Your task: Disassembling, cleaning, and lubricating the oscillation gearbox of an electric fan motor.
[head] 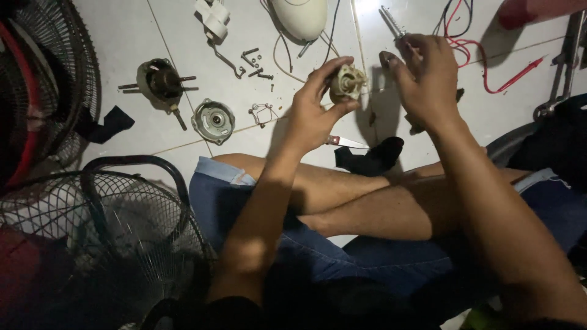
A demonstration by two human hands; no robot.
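Left hand (315,113) grip clamped on small cream gear part (347,82), held above floor tiles (183,30), centre far. Right hand (425,76) grip closed around screwdriver (391,23). Fan already dismantled: motor (162,82), round end cover (213,120), screws (255,63) laid left; grille (122,220) near left. Reassembly not begun.

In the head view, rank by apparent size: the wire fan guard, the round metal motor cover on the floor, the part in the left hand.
1. wire fan guard, nearest the camera
2. round metal motor cover
3. part held by left hand, nearly alike
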